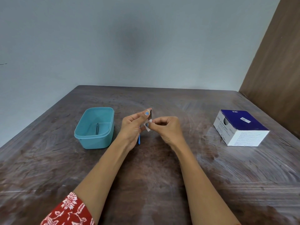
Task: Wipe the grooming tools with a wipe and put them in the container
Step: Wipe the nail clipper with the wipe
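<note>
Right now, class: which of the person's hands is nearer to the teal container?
Left. The left hand is just right of the teal container, apart from it; the right hand is farther right, beyond the left hand.

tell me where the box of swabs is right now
In the head view the blue and white swab box sits on the table at the far right, apart from the right hand, with the teal container across on the left.
</note>
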{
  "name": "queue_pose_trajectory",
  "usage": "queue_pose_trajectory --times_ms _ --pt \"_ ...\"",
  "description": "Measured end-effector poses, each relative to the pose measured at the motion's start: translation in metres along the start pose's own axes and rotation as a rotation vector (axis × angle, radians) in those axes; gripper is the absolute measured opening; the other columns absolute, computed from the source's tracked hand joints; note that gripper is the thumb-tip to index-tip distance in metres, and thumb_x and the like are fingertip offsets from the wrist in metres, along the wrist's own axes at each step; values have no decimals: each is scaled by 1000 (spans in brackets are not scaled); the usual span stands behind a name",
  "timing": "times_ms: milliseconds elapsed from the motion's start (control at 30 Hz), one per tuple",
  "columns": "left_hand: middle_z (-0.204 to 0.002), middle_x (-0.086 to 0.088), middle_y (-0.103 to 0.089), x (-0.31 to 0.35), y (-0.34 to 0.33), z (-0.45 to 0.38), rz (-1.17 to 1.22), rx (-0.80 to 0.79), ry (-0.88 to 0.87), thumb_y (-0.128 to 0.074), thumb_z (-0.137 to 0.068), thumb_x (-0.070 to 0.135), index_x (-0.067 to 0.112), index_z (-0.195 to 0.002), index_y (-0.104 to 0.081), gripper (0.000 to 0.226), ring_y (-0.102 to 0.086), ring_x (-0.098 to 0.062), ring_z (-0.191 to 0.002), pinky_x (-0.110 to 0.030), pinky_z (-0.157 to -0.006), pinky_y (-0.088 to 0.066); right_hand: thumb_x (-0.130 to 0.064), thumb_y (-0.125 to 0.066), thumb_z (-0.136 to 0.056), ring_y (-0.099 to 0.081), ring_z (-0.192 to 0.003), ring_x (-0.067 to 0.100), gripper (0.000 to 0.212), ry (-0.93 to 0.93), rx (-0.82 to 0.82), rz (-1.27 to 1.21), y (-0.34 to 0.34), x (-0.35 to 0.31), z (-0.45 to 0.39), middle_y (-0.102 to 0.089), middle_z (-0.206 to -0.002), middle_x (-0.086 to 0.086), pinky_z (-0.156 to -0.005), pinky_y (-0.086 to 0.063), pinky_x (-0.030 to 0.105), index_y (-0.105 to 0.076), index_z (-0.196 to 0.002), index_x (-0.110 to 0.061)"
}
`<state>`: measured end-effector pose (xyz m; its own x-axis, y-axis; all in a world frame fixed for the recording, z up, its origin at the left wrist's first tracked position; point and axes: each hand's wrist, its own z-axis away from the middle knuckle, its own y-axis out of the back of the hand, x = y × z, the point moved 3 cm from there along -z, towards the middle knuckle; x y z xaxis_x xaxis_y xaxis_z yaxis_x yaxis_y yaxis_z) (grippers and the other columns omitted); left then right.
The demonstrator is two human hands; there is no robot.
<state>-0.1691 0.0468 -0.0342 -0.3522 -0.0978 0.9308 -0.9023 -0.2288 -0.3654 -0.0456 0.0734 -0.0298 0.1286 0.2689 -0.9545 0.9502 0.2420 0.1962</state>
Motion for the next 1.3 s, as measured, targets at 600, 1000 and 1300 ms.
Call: queue_pose_trajectory --times_ms 600,1000,1300 --pt "-97 -6 -69 -1 3 -2 16 14 -9 -62 -83 17 8 -97 -69 18 -63 -16 -91 -24 -67 -52 -16 -77 -74 -64 -64 5 8 -9 5 41 -1 3 -2 -73 -73 2 -62 -51 18 -76 -80 -11" --pt "-93 -4 -70 -2 2 -3 28 -1 -19 -63 -82 18 8 -94 -70 17 -64 -14 -91 -26 -72 -52 -15 -77 -75 -64 -63 3 8 40 62 -31 0 -3 -1 -72 -72 1 -61 -51 16 -75 -81 -10" --pt "-87 2 -74 -3 0 -3 -75 -4 -76 -65 -79 10 2 -99 -68 21 -69 -10 -87 -26 -77 -57 -16 -76 -77 -67 -66 10 10 63 113 -44 2 -1 -2 -73 -71 3 -61 -51 18 -76 -81 -7"
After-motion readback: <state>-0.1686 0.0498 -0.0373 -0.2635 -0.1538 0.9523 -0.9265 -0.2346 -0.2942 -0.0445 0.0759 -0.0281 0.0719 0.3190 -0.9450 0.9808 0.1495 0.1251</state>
